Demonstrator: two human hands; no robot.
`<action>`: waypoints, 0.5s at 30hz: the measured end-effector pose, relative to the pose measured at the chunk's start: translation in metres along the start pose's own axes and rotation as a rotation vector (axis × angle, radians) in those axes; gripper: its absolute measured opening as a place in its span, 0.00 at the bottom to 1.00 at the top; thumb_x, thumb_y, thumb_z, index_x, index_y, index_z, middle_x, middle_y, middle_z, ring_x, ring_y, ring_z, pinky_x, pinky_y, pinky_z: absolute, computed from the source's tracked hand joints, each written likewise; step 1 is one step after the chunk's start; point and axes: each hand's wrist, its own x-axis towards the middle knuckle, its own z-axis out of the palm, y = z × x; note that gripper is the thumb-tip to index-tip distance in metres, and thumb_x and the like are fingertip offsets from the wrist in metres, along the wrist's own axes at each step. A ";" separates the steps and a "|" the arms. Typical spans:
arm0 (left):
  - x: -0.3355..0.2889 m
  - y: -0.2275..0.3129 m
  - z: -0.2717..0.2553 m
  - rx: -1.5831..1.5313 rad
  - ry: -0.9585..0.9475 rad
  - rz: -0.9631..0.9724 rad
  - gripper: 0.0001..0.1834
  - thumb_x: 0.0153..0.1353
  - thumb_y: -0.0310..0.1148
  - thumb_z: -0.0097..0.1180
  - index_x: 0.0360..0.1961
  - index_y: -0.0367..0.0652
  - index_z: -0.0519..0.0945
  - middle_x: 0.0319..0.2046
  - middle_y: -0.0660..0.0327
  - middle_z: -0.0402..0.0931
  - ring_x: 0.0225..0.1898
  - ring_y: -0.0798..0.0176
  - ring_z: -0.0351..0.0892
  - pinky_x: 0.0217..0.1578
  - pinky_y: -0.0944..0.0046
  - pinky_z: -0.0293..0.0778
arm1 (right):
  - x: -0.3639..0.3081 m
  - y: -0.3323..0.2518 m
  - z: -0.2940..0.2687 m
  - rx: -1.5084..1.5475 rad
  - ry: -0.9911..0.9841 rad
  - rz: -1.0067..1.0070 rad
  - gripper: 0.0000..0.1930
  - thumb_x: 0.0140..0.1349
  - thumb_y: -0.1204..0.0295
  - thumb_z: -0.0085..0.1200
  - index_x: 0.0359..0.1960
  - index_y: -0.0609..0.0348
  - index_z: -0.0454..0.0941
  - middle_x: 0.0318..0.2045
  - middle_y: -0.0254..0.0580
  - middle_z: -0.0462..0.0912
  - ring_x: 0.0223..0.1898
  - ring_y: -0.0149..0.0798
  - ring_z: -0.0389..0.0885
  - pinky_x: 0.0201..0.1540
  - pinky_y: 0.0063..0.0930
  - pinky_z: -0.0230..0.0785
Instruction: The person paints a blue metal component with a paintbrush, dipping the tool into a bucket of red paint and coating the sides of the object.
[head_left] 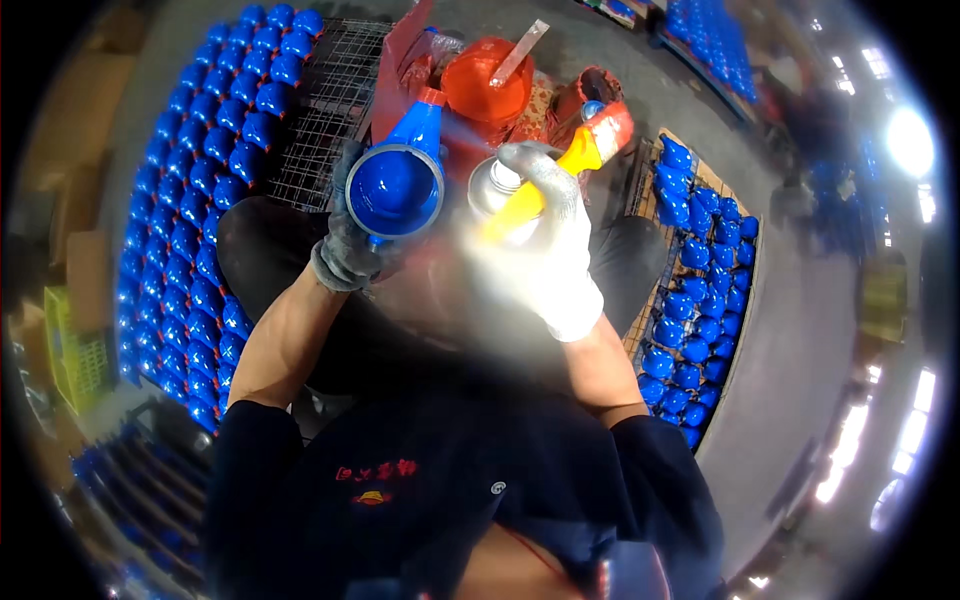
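Observation:
My left hand [348, 255], in a dark grey glove, grips a glossy blue hollow part [394, 191]. It has a round, bowl-like opening with a grey rim turned up toward me and a tapering neck with a red tip pointing away. My right hand [555, 240], in a pale glove, is closed around a silver-white spray can [492, 188], a finger on its top. A paintbrush [575, 155] with a yellow handle and red-stained bristles is held in the same hand, slanting across the can. Whitish haze blurs the space around the can and glove. The can stays apart from the blue part.
Ahead stands a red bucket [470, 98] with a flat stick [520, 52] in it, beside a red-smeared tin [600, 82]. Rows of glossy blue parts [200, 190] cover a wire rack [325, 100] on my left. More blue parts [700, 290] lie on a board at right.

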 end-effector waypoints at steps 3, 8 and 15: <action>0.002 0.000 -0.001 0.032 0.050 0.026 0.50 0.67 0.71 0.40 0.71 0.35 0.61 0.62 0.53 0.73 0.53 0.57 0.81 0.52 0.57 0.82 | -0.009 0.004 -0.002 -0.060 0.058 0.039 0.37 0.43 0.79 0.74 0.59 0.53 0.72 0.47 0.49 0.77 0.46 0.46 0.80 0.48 0.37 0.76; 0.000 0.001 -0.004 -0.021 0.010 0.008 0.50 0.66 0.71 0.41 0.71 0.35 0.60 0.62 0.52 0.72 0.56 0.55 0.80 0.54 0.57 0.81 | -0.012 0.003 -0.010 -0.075 0.068 0.089 0.38 0.41 0.76 0.75 0.58 0.53 0.72 0.49 0.51 0.77 0.47 0.49 0.80 0.48 0.38 0.76; -0.002 0.001 0.005 -0.094 0.059 -0.019 0.51 0.65 0.71 0.46 0.72 0.37 0.59 0.64 0.51 0.70 0.58 0.50 0.78 0.57 0.51 0.79 | -0.005 0.001 -0.012 0.076 0.023 0.119 0.37 0.44 0.78 0.73 0.60 0.53 0.70 0.47 0.46 0.75 0.46 0.43 0.80 0.48 0.36 0.75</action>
